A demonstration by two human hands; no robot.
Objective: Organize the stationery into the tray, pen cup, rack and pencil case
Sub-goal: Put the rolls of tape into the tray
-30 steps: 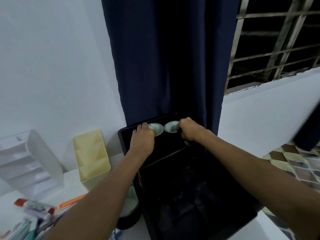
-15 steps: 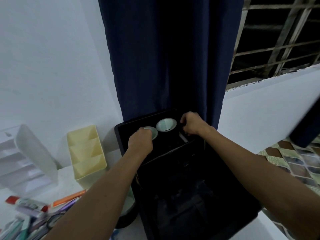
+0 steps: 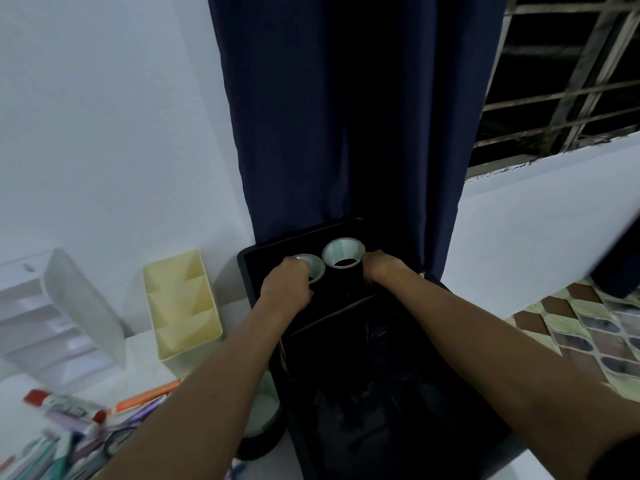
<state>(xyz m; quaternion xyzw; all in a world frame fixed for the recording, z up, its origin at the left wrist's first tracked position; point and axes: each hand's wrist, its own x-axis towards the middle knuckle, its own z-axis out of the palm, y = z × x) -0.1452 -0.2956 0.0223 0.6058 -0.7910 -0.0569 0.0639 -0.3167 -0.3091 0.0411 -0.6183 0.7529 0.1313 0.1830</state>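
While both arms reach to the far end of the shallow black rectangular tray (image 3: 346,375), each hand works at one of two pale tape rolls lying side by side in its far section. The left hand (image 3: 285,289) has its fingers curled over the near rim of the left pale roll of tape (image 3: 316,268), gripping it. The right hand (image 3: 381,270) is curled against the right side of the right pale roll of tape (image 3: 343,253), which sits a little higher and tilts its opening toward the camera; whether those fingers truly clasp the roll cannot be told. The tray's far edge meets a dark navy curtain (image 3: 346,116). Left of the tray on the white worktop (image 3: 52,382) stands a cream plastic pen cup with slanted compartments (image 3: 181,306), and further left a white tiered plastic rack (image 3: 59,313). At the near left lies a blurred heap of markers and pens (image 3: 69,424). A dark round container with a pale inside (image 3: 263,424) sits just beside the tray's left edge, under the left forearm.
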